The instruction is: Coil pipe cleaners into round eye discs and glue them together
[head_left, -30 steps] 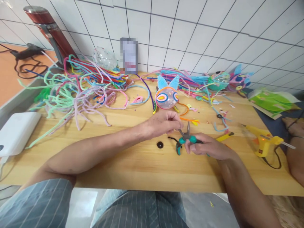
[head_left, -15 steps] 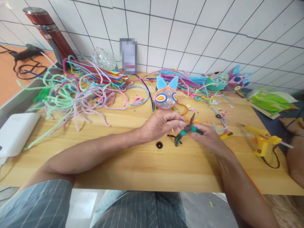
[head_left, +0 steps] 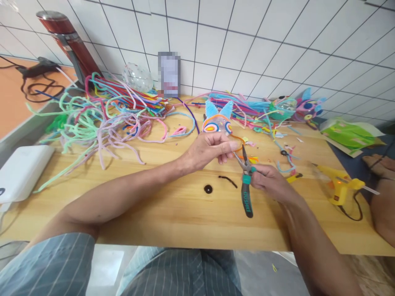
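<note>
My right hand (head_left: 268, 181) is wrapped round one green-and-black handle of the needle-nose pliers (head_left: 246, 174). The other handle hangs free, pointing down toward the front of the table. The plier jaws stand apart, with one tip close to the fingers of my left hand (head_left: 216, 149). Thumb and fingers of that hand are pinched together; what is between them is too small to make out. Behind it is a clear ball figure (head_left: 217, 123) with blue ears and ringed eyes, partly covered by the hand. A black disc (head_left: 208, 189) and a short black pipe cleaner (head_left: 228, 181) lie on the table.
Tangled pipe cleaners (head_left: 83, 123) spread over the left. A yellow glue gun (head_left: 339, 187) stands at the right beside another person's arm (head_left: 382, 205). A white power bank (head_left: 24, 172), a red flask (head_left: 66, 45) and a green packet (head_left: 352, 135) surround the work area.
The pliers have turned in my right hand: the free handle swung down and the jaws spread. My left hand rose slightly, covering more of the figure. The black pipe cleaner is now uncovered.
</note>
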Available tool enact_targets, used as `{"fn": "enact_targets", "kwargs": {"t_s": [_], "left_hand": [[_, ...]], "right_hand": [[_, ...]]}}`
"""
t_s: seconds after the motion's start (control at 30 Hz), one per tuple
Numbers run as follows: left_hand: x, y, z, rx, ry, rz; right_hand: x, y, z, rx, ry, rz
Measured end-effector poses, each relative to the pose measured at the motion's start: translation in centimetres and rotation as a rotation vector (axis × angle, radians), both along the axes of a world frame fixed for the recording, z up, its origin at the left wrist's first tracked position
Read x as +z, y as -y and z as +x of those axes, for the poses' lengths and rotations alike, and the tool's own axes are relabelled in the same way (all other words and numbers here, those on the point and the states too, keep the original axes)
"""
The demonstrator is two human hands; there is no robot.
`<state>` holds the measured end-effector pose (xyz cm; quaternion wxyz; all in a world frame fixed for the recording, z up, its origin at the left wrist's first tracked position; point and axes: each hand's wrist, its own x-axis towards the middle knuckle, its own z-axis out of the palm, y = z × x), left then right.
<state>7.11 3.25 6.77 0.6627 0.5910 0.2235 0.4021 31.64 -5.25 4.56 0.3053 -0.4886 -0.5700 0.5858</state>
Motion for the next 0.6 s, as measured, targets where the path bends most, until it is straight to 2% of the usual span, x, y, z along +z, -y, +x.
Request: {"fn": "enact_targets", "kwargs": {"t_s": [0.13,0.3,0.47,0.6], "left_hand": [[0.0,0.6,0.0,-0.012,-0.019,-0.017],[-0.7,0.9,0.2,-0.009,-0.042,0.026],[-1.3,0.9,0.4,-0.036,-0.008,0.008],[-1.4,0.8,0.4,-0.019,-0.006,-0.025]], "right_hand": [[-0.2,0.0,0.1,-0.035,0.055,0.068],[0.0,0.1,0.1,-0.089,0.186,0.127],[0.3,0.0,-0.1,-0.106,0.204,0.146],[0.7,0.2,-0.7,-0.202,0.38,0.32]]}}
